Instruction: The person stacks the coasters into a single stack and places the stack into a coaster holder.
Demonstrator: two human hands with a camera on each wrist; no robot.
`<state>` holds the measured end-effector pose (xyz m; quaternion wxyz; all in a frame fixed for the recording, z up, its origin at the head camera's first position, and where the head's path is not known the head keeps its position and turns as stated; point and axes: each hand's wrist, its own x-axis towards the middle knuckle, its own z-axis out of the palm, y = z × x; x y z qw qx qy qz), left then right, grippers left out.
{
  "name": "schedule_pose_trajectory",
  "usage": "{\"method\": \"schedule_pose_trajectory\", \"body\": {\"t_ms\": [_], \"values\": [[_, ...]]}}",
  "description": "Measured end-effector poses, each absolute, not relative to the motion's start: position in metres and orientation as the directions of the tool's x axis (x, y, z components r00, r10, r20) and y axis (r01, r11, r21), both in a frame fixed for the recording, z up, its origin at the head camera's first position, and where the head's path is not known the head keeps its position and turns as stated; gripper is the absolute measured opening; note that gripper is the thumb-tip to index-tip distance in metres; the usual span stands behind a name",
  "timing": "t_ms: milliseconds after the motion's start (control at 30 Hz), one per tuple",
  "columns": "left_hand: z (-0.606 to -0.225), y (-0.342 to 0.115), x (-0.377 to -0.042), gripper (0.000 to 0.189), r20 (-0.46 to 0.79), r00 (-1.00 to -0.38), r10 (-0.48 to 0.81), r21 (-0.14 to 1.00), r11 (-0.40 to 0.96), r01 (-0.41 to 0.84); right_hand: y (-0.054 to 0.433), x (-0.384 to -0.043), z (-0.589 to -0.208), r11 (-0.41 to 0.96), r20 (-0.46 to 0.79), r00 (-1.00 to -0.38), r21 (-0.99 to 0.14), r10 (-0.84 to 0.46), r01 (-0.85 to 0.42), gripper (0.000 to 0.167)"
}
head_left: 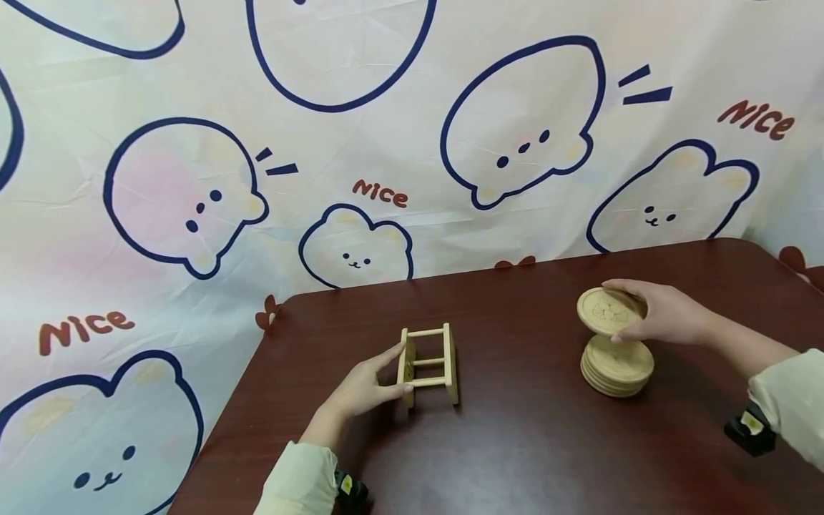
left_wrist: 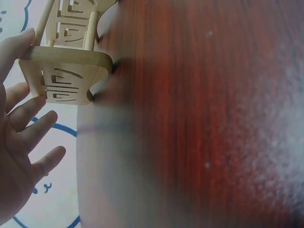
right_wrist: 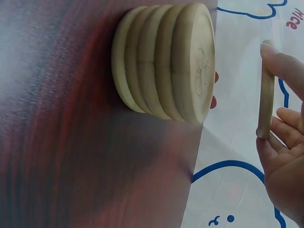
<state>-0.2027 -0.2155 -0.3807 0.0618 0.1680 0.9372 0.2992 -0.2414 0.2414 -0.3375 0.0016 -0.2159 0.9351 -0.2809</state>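
On the left, a small wooden coaster rack (head_left: 428,363) with cut-out side panels (left_wrist: 66,71) and round rods stands on the table. My left hand (head_left: 354,392) pinches its near side panel between thumb and index finger; the other fingers (left_wrist: 38,128) spread loosely. Over to the right, a neat stack of several round wooden coasters (head_left: 619,361) lies flat. My right hand (head_left: 672,315) grips one more coaster (head_left: 604,312) by its edges, thumb and fingers on opposite sides. In the right wrist view this coaster (right_wrist: 266,99) hangs above the stack (right_wrist: 164,61), apart from it.
The dark reddish-brown table (head_left: 508,429) has rounded corners and reflects light. Right behind its far edge hangs a pale cloth (head_left: 450,236) printed with cartoon bears. A black wrist device (head_left: 752,429) is worn at each sleeve.
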Motion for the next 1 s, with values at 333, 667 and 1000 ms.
{"method": "schedule_pose_trajectory", "body": {"t_ms": [333, 667, 1000], "values": [[-0.382, -0.218, -0.205, 0.078, -0.016, -0.937, 0.348, 0.580, 0.767, 0.275, 0.240, -0.231, -0.341, 0.749, 0.125, -0.905, -0.521, -0.406, -0.409, 0.083], [-0.379, -0.218, -0.207, 0.079, -0.019, -0.938, 0.346, 0.569, 0.775, 0.274, 0.241, -0.220, -0.344, 0.744, 0.133, -0.898, -0.517, -0.419, -0.424, 0.083], [-0.381, -0.217, -0.205, 0.078, -0.012, -0.935, 0.356, 0.573, 0.768, 0.285, 0.241, -0.212, -0.349, 0.759, 0.104, -0.911, -0.521, -0.398, -0.391, 0.085]]}}
